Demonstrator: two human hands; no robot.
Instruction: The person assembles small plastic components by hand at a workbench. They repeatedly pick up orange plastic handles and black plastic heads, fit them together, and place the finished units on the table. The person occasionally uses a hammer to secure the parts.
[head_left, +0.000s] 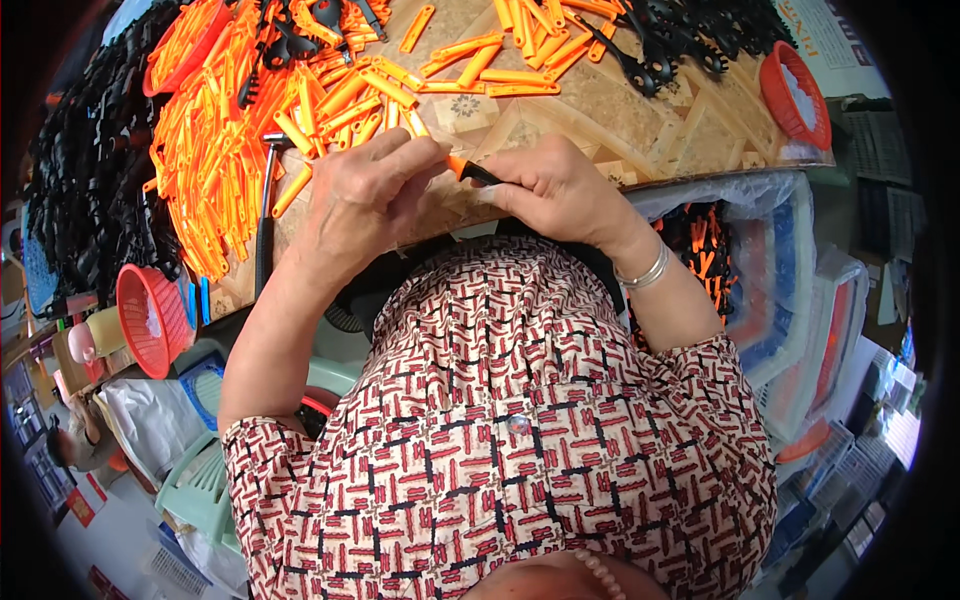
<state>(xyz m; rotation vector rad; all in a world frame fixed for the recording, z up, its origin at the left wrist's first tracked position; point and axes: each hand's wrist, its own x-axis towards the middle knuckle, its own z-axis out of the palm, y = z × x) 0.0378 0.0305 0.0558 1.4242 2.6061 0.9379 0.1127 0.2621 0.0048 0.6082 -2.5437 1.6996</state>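
Both hands, left hand (365,195) and right hand (555,190), pinch a slim orange-and-black plastic piece (470,170)

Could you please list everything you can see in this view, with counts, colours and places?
orange plastic strips: too many to count, orange, piled across the table's left and top
black plastic parts: many, black, heaped at the top right and along the far left
small two-colour piece: one, orange and black, between the two hands
hammer: one, black handle, lying left of the hands
baskets: three, red, at the table's right, top left and lower left
table: one, beige patterned top
storage bins: a few, clear plastic, right of the table
bracelet: one, silver, right wrist
left hand: grip on the piece's orange end
right hand: grip on its black end
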